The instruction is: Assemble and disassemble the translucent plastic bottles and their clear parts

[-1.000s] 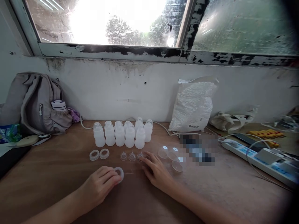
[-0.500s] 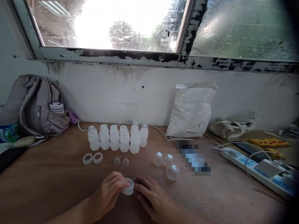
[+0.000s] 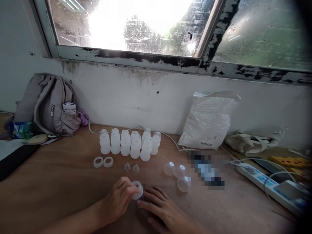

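Note:
My left hand (image 3: 119, 196) pinches a white ring (image 3: 137, 190) at the front middle of the table. Under the ring is a clear nipple-like piece (image 3: 139, 203), partly hidden by my fingers. Beside it, my right hand (image 3: 162, 204) lies low with its fingers spread, the thumb or a fingertip touching the clear piece. Two more white rings (image 3: 98, 162) lie to the left, and two clear nipples (image 3: 136, 168) stand ahead of my hands. Several frosted bottles (image 3: 125, 143) stand in a group behind them. Three clear domed caps (image 3: 182, 184) lie to the right.
A blurred patch (image 3: 207, 170) covers something right of the caps. A white power strip (image 3: 260, 178) with cables lies at the right. Against the wall are a white plastic bag (image 3: 207, 120) and, at left, a grey backpack (image 3: 48, 104).
The view has shifted and tilted, so the scene sits differently. The held ring now shows above the clear piece, tilted in my left fingers, and my right fingers are lower beside it.

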The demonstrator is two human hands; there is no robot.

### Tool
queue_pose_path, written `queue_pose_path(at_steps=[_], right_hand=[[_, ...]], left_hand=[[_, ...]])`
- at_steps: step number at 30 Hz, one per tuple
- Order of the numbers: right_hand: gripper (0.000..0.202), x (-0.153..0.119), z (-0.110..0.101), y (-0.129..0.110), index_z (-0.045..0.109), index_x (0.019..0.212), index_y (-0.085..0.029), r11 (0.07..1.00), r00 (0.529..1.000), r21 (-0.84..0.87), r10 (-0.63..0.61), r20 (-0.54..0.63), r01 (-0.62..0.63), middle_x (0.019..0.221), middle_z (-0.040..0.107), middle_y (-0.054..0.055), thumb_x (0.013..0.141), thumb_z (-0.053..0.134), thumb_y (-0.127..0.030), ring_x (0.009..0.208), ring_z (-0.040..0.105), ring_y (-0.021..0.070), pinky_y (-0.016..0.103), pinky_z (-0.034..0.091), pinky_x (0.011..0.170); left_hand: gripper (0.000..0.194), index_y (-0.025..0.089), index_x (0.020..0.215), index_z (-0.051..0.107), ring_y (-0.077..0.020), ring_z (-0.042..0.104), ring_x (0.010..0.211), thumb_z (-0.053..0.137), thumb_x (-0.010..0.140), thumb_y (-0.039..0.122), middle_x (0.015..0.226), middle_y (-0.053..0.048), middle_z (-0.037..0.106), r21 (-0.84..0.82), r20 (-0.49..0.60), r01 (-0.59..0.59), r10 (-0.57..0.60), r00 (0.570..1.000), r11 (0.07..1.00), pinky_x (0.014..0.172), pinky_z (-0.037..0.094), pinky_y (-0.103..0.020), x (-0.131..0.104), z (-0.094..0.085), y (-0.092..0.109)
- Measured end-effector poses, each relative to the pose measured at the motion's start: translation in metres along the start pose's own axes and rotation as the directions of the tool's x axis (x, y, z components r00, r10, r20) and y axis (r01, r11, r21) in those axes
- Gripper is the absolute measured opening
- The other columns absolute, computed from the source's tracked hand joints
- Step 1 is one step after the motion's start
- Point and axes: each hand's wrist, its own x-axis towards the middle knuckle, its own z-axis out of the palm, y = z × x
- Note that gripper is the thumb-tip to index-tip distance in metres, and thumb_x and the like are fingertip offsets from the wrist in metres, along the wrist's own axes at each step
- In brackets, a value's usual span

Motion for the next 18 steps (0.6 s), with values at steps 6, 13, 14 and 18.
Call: queue_pose_path(at_steps=[6,13,14,18], right_hand=[[0.046,0.012,0.005,-0.025,0.036,0.126,-0.025,0.998,0.995,-0.010,0.065,-0.077,-0.066,0.126,0.044,0.007,0.080,0.043,-0.023,0.119,0.034,0.0203,0.043,0.025,0.100],[0.043,0.028,0.020,-0.043,0.041,0.121,-0.022,0.981,0.960,-0.024,0.185,-0.208,-0.194,0.118,0.049,0.010,0.078,0.044,-0.020,0.110,0.043,0.0199,0.038,0.034,0.095],[0.044,0.029,0.021,-0.043,0.040,0.122,-0.021,0.979,0.957,-0.020,0.194,-0.216,-0.203,0.118,0.049,0.010,0.078,0.044,-0.020,0.111,0.042,0.0197,0.038,0.034,0.095],[0.046,0.035,0.020,-0.041,0.037,0.125,-0.022,0.982,0.958,-0.012,0.179,-0.225,-0.187,0.120,0.047,0.009,0.079,0.042,-0.019,0.114,0.040,0.0185,0.037,0.034,0.096]], left_hand=[[0.017,0.014,0.093,0.047,-0.0137,0.047,0.074,0.031,0.087,0.017,0.077,-0.005,0.056,-0.013,-0.003,-0.115,0.115,0.993,0.993,0.069,0.042,-0.026,0.004,-0.002,0.001],[0.009,0.014,0.089,0.047,-0.0145,0.046,0.073,0.041,0.083,0.017,0.078,-0.004,0.057,-0.049,0.036,-0.236,0.238,0.971,0.970,0.069,0.041,-0.028,0.004,-0.009,-0.014],[0.008,0.014,0.089,0.047,-0.0146,0.046,0.074,0.041,0.083,0.015,0.078,-0.004,0.057,-0.072,0.029,-0.221,0.223,0.974,0.973,0.070,0.041,-0.028,0.003,-0.011,-0.017],[0.008,0.015,0.087,0.047,-0.0141,0.045,0.076,0.041,0.083,0.012,0.078,-0.004,0.055,-0.187,-0.005,-0.104,0.105,0.995,0.977,0.071,0.041,-0.027,-0.001,-0.017,-0.028]])
